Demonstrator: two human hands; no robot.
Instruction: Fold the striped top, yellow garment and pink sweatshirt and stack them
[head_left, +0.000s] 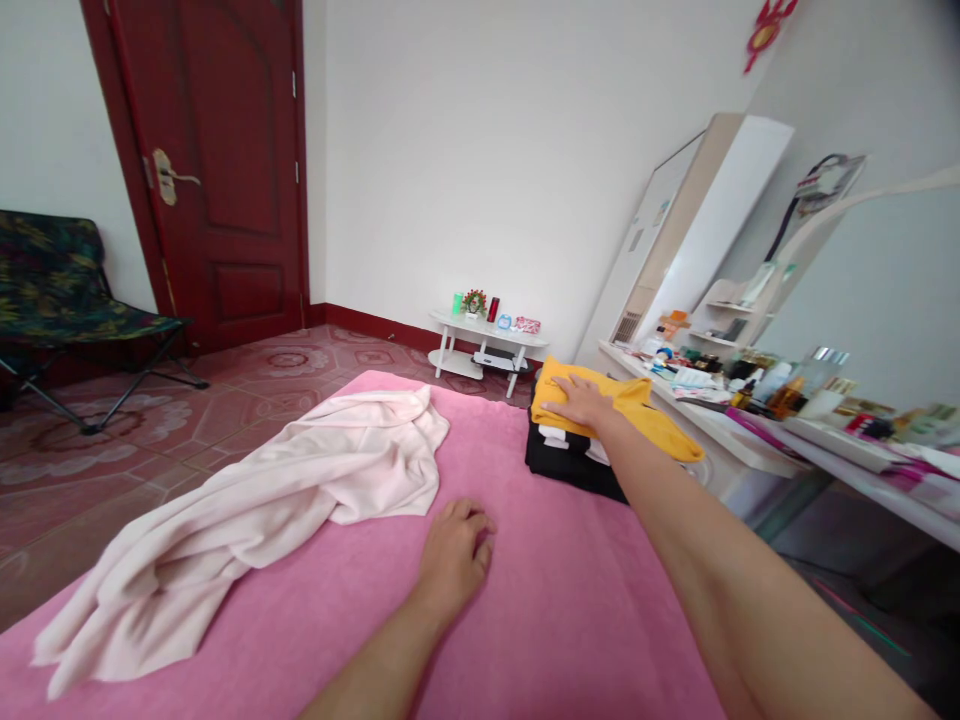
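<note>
My right hand (579, 402) lies flat, fingers stretched out, on a folded yellow garment (637, 400) that tops a small stack of folded clothes, white (555, 436) then black (566, 462), at the far right corner of the pink bed cover (570, 590). My left hand (454, 552) rests palm down on the pink cover near the middle, fingers loosely curled, holding nothing. Just left of it lies a crumpled pale pink garment (300, 490), spread diagonally across the bed.
A white dressing table (757, 425) crowded with bottles and cosmetics runs along the right. A low white side table (487, 335) stands by the far wall. A dark red door (217, 170) and a folding chair (67, 300) are at the left.
</note>
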